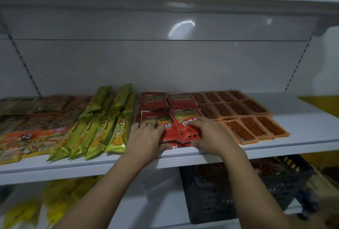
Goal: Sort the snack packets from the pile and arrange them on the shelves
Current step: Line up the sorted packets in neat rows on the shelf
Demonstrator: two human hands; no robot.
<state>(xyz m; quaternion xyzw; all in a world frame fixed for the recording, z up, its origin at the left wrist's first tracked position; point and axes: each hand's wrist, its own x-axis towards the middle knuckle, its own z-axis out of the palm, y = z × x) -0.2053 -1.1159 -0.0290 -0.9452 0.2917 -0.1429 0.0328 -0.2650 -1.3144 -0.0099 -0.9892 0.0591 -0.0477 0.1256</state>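
your left hand (146, 133) + right hand (214, 135) both pinch red packets (181, 124) | squaring front row, i'd guess | next: align, let go

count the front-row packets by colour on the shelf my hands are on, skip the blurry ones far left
green packets: 4
red packets, top layer only: 2
orange packets: 3
total: 9

Small shop, retail gondola: white metal shelf (302, 118) on slotted uprights (23, 62), identical snack packets (102, 129) laid in rows by type, black plastic basket (211, 201) of stock underneath.
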